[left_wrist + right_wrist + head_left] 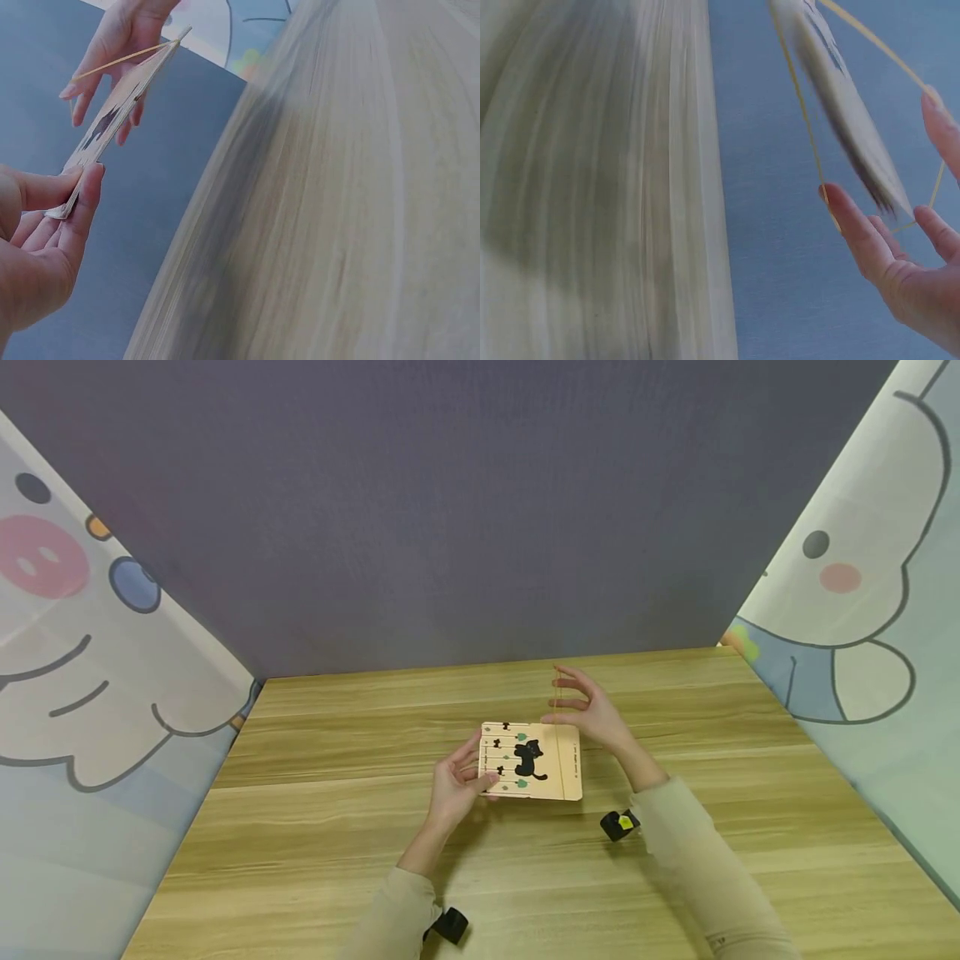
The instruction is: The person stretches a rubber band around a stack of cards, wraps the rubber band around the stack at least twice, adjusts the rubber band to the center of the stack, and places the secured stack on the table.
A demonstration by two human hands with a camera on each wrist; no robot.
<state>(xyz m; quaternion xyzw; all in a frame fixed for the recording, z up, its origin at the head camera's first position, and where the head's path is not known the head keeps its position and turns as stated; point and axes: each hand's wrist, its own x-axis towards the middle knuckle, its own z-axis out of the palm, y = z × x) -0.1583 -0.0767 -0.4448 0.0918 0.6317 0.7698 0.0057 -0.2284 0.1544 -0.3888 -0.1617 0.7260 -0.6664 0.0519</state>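
A thin stack of cream cards [551,768], printed with a black cat and small green shapes, is held above the table. My left hand [453,789] pinches its left end, with the thumb on the printed face and the fingers beneath. Seen edge-on in the left wrist view, the stack [112,112] shows thin layers and slants upward. A yellow rubber band [804,112] runs around the far end of the stack. My right hand [592,714] is at the upper right edge, its thumb and fingers spread inside the band and stretching it away from the cards.
A wood-grain table [300,835] lies below both hands. Behind it stands a dark grey panel [480,527]. Cartoon-printed panels flank the left and right sides. Black devices [615,826] are strapped at both wrists.
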